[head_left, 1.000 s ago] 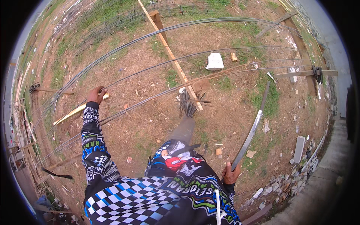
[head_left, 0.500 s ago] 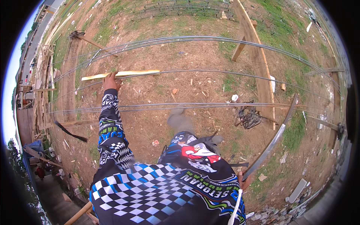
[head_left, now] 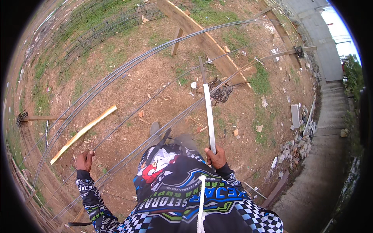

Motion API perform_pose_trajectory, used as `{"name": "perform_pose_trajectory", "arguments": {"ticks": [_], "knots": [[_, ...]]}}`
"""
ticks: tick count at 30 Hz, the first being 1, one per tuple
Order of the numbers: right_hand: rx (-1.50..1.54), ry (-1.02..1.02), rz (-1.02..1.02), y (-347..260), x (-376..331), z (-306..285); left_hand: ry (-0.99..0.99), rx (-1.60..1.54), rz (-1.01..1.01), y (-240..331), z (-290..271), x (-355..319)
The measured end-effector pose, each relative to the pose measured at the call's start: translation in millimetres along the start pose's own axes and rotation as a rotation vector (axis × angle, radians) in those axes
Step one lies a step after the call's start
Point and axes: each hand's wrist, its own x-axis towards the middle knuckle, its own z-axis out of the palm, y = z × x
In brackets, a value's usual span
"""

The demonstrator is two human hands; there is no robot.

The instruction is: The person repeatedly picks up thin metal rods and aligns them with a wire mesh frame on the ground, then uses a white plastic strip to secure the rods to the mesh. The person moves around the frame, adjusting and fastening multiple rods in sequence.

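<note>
My right hand (head_left: 216, 157) grips the near end of a flat grey metal bar (head_left: 208, 108) that points away from me over the ground. My left hand (head_left: 84, 160) is closed around a long thin steel rod (head_left: 128, 120), one of several rods (head_left: 163, 50) that run in long curves from lower left to upper right above bare earth. My patterned jersey with checkered sleeves fills the bottom of the view. My feet show just past it.
A pale wooden slat (head_left: 83, 132) lies on the dirt at left. A long timber beam (head_left: 206, 40) on a post crosses the upper middle, with a bundle of tie wire (head_left: 220, 92) near it. Rebar cages (head_left: 105, 23) lie on grass at the back. A concrete path (head_left: 330, 128) runs along the right.
My view has swung, so the rods now slant up to the right. The flat bar has come from my right side to in front of me. My left hand has moved off the wooden slat.
</note>
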Motion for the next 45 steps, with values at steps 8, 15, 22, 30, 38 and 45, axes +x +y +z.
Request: {"name": "perform_pose_trajectory", "arguments": {"ticks": [8,15,22,30,38,45], "knots": [[0.045,0.071,-0.013,19.2,-49.9,46.7,0.226,-0.083,0.189,12.3,-27.1,2.7],[0.0,0.216,-0.071,56.6,-110.3,83.3,0.488,0.048,0.449,-44.1,51.9,3.0],[0.081,0.202,0.029,80.1,-170.0,113.6,-0.015,-0.336,0.283,-24.0,62.4,9.1],[0.015,0.304,0.063,82.7,-175.9,153.2,-0.024,-0.156,0.308,-21.1,33.1,22.9],[0.176,0.348,0.119,55.1,-156.0,172.6,-0.185,-0.051,0.346,-20.3,51.7,21.4],[0.226,0.296,0.15,33.3,-116.0,108.2,-0.364,-0.179,0.297,79.9,89.2,48.8]]}}
